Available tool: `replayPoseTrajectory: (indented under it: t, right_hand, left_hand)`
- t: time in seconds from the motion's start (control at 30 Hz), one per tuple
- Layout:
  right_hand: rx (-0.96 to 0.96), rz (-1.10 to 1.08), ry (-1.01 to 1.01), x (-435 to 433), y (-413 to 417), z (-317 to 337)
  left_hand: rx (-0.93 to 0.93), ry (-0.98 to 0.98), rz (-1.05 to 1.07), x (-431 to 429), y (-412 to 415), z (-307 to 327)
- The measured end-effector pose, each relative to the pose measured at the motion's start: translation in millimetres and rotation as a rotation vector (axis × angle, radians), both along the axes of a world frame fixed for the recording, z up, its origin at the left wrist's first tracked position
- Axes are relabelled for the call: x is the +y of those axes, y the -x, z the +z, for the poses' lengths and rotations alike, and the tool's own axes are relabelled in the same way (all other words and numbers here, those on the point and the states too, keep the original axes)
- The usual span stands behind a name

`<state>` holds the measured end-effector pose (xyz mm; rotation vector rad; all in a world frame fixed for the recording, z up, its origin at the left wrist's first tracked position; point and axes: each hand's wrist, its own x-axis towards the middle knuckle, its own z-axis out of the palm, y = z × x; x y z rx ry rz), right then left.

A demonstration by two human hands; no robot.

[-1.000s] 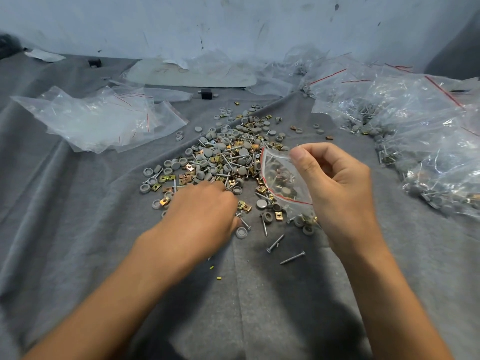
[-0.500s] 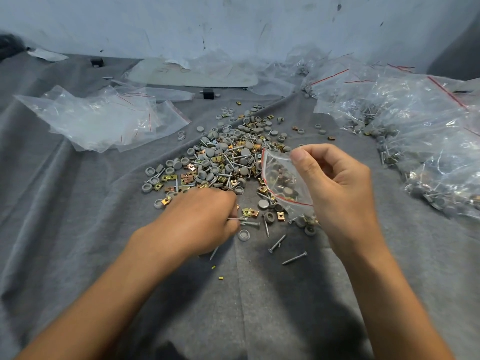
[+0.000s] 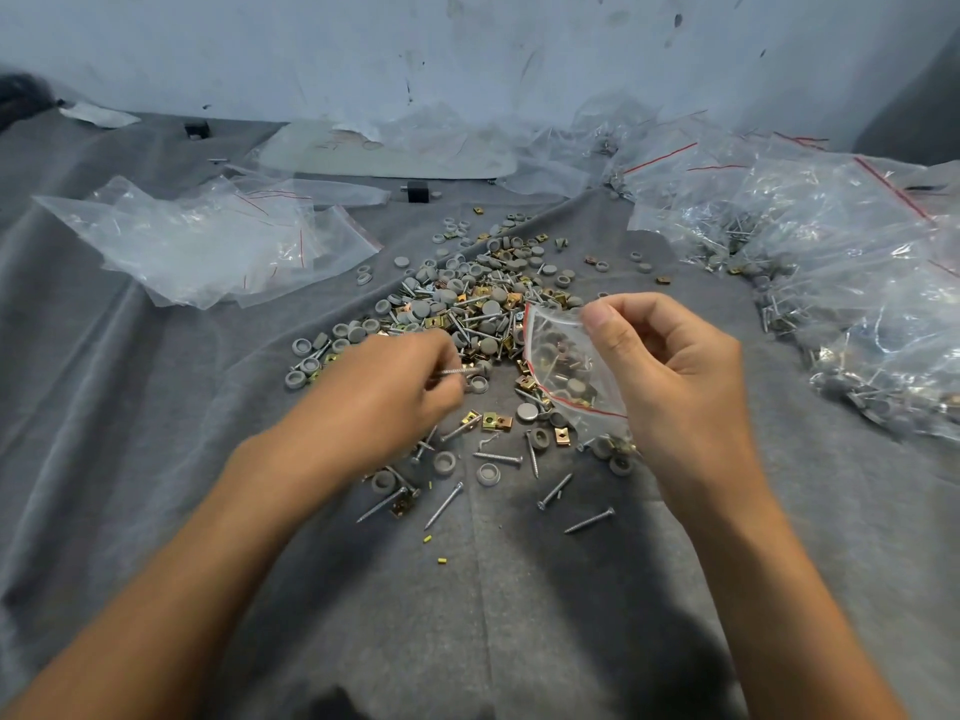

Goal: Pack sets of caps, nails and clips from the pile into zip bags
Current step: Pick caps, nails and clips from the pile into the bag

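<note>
From my feed, the left hand is curled nearly closed, pinching a nail at its fingertips, maybe more than one, hard to tell. The right hand grips a small zip bag by its rim, thumb on top, bits already inside. The pile sits at 12 o'clock from both hands, loose nails at 6.

bare grey cloth-covered table lies open near the person. ahead, the scattered pile of grey caps, screws and brass clips blocks; crumpled clear bags left, filled clear bags right.
</note>
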<state>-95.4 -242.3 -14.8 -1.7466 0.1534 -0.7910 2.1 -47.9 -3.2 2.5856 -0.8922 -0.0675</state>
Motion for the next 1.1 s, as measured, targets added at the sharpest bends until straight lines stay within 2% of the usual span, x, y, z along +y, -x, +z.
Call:
replayPoseTrajectory:
  t: [0.23, 0.3, 0.47, 0.63, 0.8, 1.1]
  right_hand:
    - [0.01, 0.014, 0.004, 2.7, -0.7, -0.1]
    - [0.011, 0.017, 0.015, 3.9, -1.0, 0.4]
    - [0.017, 0.018, 0.02, 3.4, -0.7, 0.5]
    - [0.025, 0.016, 0.016, 3.4, 0.0, 0.8]
    - [0.027, 0.011, 0.01, 3.4, 0.0, 1.6]
    - [0.045, 0.021, 0.012, 5.7, 2.3, 4.3]
  left_hand:
    - [0.216, 0.544, -0.184, 5.0, 5.7, 25.2]
    - [0.267, 0.62, -0.223, -1.0, 11.8, 28.2]
    - [0.3, 0.595, -0.237, -13.0, 20.2, 24.1]
    - [0.242, 0.591, -0.173, -15.1, 20.6, 21.1]
    - [0.066, 0.532, -0.126, -15.3, 21.9, 22.1]
    - [0.046, 0.498, -0.138, -21.7, 28.2, 22.1]
